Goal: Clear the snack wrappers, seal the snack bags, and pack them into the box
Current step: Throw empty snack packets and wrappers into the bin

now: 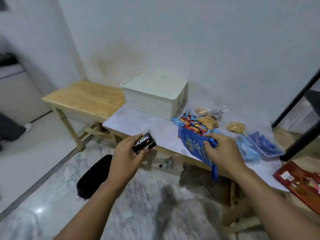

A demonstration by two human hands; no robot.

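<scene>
A black snack pack (144, 143) is held in the left hand (129, 153); the blue bag (195, 146) is pinched under the right hand's (223, 149) fingers. Sealing seems next, needing both hands.

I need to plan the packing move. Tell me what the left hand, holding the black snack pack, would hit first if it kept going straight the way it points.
Probably the white box. The left hand with the black snack pack points up-right over bare tabletop; depth is unclear.

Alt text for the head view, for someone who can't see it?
The left hand holds a small black snack pack while the right hand grips a blue snack bag at the table edge. A lidded white box sits behind, beside scattered snacks.
</scene>
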